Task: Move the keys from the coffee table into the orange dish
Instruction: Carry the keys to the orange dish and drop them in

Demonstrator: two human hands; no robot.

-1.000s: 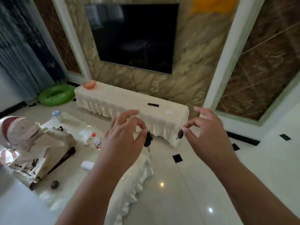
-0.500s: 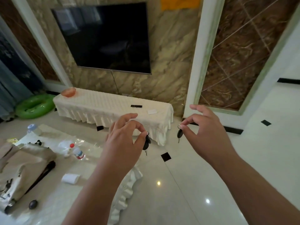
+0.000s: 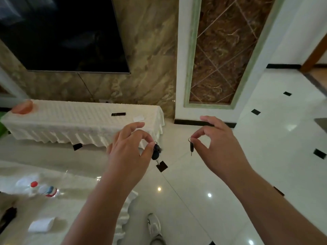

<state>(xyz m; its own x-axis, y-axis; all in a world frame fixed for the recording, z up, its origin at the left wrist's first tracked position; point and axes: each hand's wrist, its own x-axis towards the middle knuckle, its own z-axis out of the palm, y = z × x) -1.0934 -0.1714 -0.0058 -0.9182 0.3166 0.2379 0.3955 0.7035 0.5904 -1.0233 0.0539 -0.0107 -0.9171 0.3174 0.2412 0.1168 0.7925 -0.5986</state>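
Note:
My left hand pinches a bunch of dark-headed keys that dangles from its thumb and forefinger. A single dark key on a small ring hangs from the pinched fingers of my right hand. Both hands are raised in front of me over the floor, about a hand's width apart. The orange dish sits far off at the left end of the long cloth-covered TV bench. The coffee table with its pale cover lies at the lower left, under my left forearm.
On the bench lie a black remote and a white card. A plastic bottle and a white folded item rest on the coffee table. A dark TV hangs above. My shoe stands on glossy white tiles.
The view has swung right and nearer to the bench; the dish has slid toward the left edge. Both hands keep their pinch on the keys, which have swung slightly.

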